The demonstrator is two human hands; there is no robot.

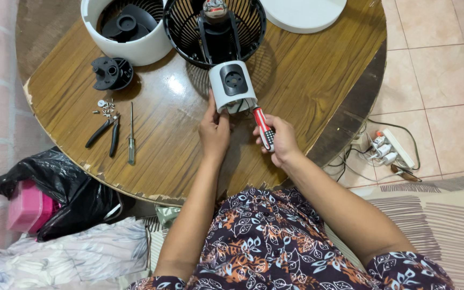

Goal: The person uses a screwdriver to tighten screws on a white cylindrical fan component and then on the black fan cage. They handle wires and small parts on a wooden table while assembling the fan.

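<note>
Left hand point(214, 130) presses against the open end of the white fan base point(232, 86), fingers loosely curled, steadying it flat on the counter point(307, 70). Right hand point(278, 140) wraps shut around the red-handled screwdriver point(263, 129), tip angled into the base's underside. Pliers point(104, 133) and loose screws point(106, 107) wait well left.

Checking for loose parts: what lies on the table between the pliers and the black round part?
In the head view, a small heap of screws lies between the pliers and the black round part.

white fan neck point(232, 85), red-handled screwdriver point(263, 129) beneath
</note>
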